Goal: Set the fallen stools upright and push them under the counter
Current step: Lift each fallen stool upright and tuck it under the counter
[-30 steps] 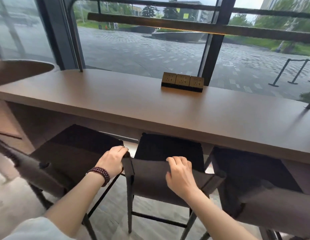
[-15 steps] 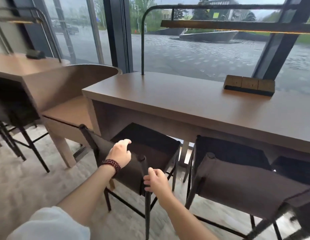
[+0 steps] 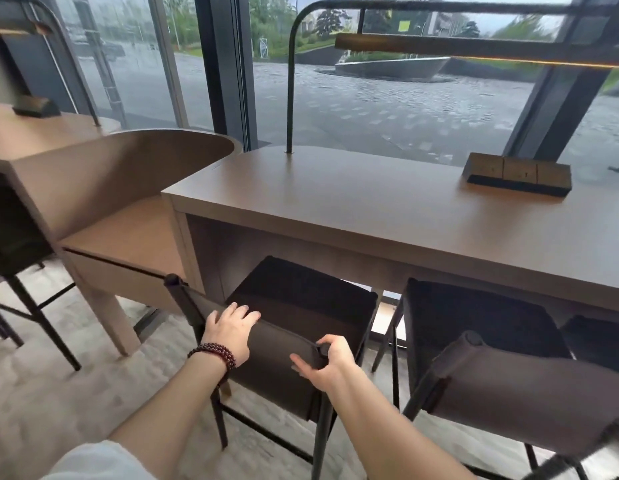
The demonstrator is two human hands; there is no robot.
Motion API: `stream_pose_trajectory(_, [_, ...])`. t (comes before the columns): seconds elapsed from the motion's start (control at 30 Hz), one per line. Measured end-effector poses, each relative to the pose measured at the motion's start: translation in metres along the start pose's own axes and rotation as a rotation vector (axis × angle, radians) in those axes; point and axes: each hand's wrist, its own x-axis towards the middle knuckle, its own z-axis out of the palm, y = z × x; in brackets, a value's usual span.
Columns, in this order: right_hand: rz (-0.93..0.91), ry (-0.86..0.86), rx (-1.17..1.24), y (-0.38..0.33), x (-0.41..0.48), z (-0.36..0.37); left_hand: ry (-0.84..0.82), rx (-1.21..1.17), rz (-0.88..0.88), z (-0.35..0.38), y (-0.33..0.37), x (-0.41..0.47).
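Observation:
A dark stool (image 3: 301,299) with a low brown backrest stands upright at the left end of the wooden counter (image 3: 370,209), its seat partly under the top. My left hand (image 3: 230,332) rests over the top edge of the backrest, fingers laid forward. At the backrest's right corner post, my right hand (image 3: 327,363) grips it with thumb and fingers. A second upright stool (image 3: 481,327) stands to the right, tucked partly under the counter, and a third one (image 3: 599,337) shows at the far right edge.
A socket block (image 3: 517,174) sits on the counter near the window. A lamp pole (image 3: 290,98) rises from the counter's back. A lower wooden bench (image 3: 128,244) adjoins on the left, with another dark stool (image 3: 17,244) beside a second counter.
My view and both hands shifted left from the middle stool's backrest to the leftmost stool. The right hand now grips its corner post; the left hand lies flatter on its top edge.

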Motion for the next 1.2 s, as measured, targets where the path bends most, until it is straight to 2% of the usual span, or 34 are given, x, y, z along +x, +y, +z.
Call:
stream_pose_trajectory(0.1, [-0.025, 0.035, -0.017, -0.028, 0.0, 0.002, 0.169, 0.095, 0.122, 0.006, 0.001, 0.007])
stream_pose_trajectory(0.2, [-0.08, 0.074, -0.027, -0.062, 0.002, 0.0, 0.255, 0.166, 0.232, 0.01, 0.012, 0.019])
stream_pose_trajectory(0.57, [-0.164, 0.111, -0.074, -0.134, 0.012, -0.045, 0.293, 0.196, 0.362, 0.014, 0.068, 0.054])
stream_pose_trajectory(0.67, [-0.166, 0.081, -0.058, -0.136, 0.013, -0.048, 0.189, 0.232, 0.224, 0.002, 0.06, 0.056])
stream_pose_trajectory(0.77, [-0.163, 0.047, -0.045, -0.138, 0.015, -0.05, 0.116, 0.25, -0.145, -0.002, 0.032, 0.057])
stream_pose_trajectory(0.83, [-0.155, 0.037, -0.051, -0.139, 0.016, -0.05, 0.055, 0.214, -0.317, 0.001, 0.011, 0.056])
stream_pose_trajectory(0.93, [-0.143, 0.031, -0.042, -0.14, 0.017, -0.049, -0.03, 0.141, -0.314, -0.001, -0.003, 0.062])
stream_pose_trajectory(1.2, [-0.137, 0.067, 0.04, -0.138, 0.021, -0.044, -0.028, 0.284, -0.23, -0.006, -0.022, 0.09])
